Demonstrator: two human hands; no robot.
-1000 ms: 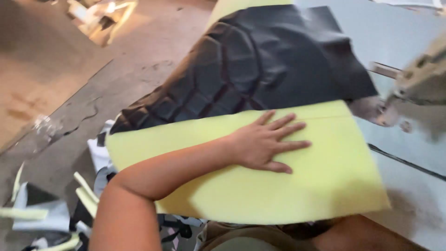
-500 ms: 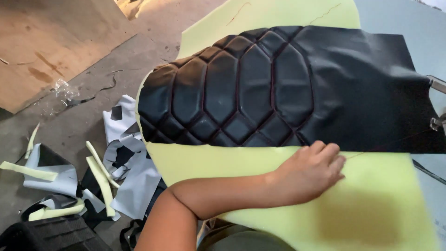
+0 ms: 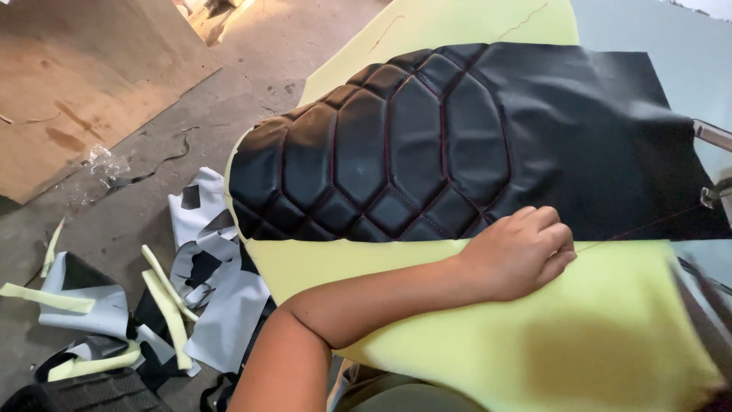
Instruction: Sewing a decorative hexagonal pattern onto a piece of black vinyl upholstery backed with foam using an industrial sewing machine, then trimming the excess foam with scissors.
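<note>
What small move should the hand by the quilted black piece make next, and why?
Probably draw the thread clear to the right. The left hand is curled at the lower edge of the black piece on the yellow foam, and the thread runs taut from its fingers toward the metal part at the right edge. The right hand is out of view.
</note>
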